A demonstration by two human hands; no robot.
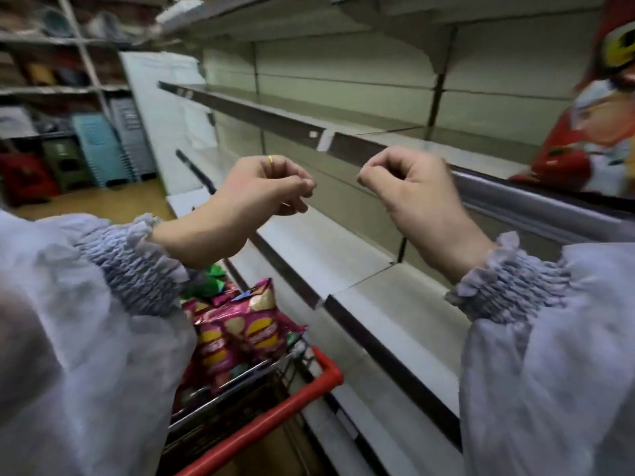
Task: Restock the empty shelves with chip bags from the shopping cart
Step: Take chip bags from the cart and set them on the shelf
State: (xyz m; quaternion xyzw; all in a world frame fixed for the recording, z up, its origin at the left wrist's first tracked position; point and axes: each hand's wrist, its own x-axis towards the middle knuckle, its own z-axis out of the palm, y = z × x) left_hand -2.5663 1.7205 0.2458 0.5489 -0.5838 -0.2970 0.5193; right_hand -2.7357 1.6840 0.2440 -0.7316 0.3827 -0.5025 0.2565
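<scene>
Chip bags (237, 334): glossy pink crinkled foil, yellow-and-red logos, packed in the wire shopping cart (292, 403) with its red plastic rim; long axes near upright, tops up. Shelves (360, 255): flat pale metal, dark edge strips. Left hand (268, 187), right hand (405, 187): raised, fingers curled, holding nothing.

A single wide-angle view from the person's head looks forward and down, rolled so the shelves (309, 242) slant from 10 o'clock to 4 o'clock. It sits close. The forearms fill both lower corners, the left hand (261, 187) and right hand (412, 190) are near centre, and the cart (330, 369) is at 6 o'clock.
</scene>
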